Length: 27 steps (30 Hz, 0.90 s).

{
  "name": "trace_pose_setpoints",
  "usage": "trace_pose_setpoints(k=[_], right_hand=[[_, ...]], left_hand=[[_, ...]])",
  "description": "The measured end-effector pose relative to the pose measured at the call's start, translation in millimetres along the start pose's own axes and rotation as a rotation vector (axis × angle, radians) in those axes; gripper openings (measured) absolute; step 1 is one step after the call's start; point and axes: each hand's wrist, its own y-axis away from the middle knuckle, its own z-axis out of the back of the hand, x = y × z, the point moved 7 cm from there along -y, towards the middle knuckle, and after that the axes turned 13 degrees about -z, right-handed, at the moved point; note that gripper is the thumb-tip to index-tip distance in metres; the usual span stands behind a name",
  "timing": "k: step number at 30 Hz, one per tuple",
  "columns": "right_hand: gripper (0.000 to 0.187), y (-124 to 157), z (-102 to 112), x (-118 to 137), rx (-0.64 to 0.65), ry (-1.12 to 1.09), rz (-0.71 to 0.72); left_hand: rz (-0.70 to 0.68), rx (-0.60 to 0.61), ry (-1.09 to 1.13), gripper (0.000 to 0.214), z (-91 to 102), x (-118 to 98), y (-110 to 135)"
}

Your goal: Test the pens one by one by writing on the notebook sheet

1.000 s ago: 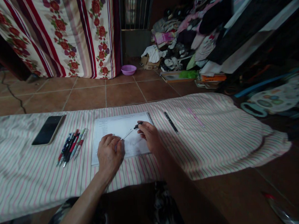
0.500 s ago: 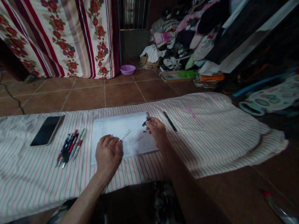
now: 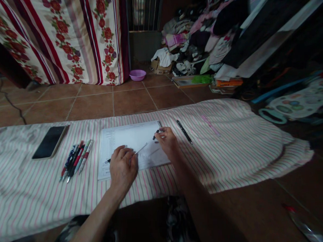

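White rod (image 3: pixel 141 147), one, over the notebook (image 3: pixel 128 131), one, between the worktop's (image 3: pixel 232 157) near and far edges; left hand (image 3: pixel 123 167) curled round the rod, right hand (image 3: pixel 167 140) pinching one black part (image 3: pixel 156 134). Risk: a loose pinch could drop the part, which might roll off the near edge. Phone (image 3: pixel 49 142), one; black pen (image 3: pixel 184 131), one; pink pen (image 3: pixel 210 126), one; bundled pens (image 3: pixel 77 156), roughly six, overlapping.
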Motion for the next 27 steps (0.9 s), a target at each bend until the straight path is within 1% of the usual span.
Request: trace_pose_setpoints(k=[4,8,13,19,22,27], right_hand=[[0.026,1.9,-3.5,2.0,-0.005,0.124,0.0],[0.024,2.1,-8.4,1.9,0.005,0.242,0.005],[0.024,3.3,-14.0,2.7,0.002,0.346,0.045],[0.025,7.4,-17.8,7.5,-0.004,0.358,0.12],[0.027,8.7,-17.8,8.0,-0.014,0.362,0.125],[0.025,7.5,-17.0,7.8,-0.01,0.309,0.129]], left_hand=[[0.008,-0.011,0.004,0.017,-2.0,-1.8,-2.9],[0.003,0.006,0.0,0.017,-7.7,-4.0,-3.1],[0.012,0.017,-0.026,0.018,-13.6,-6.8,-2.9],[0.039,0.04,-0.043,0.019,-17.1,-7.7,-5.7],[0.041,0.048,-0.054,0.019,-18.8,-7.3,-5.6],[0.038,0.054,-0.078,0.02,-21.7,-7.3,-4.2]])
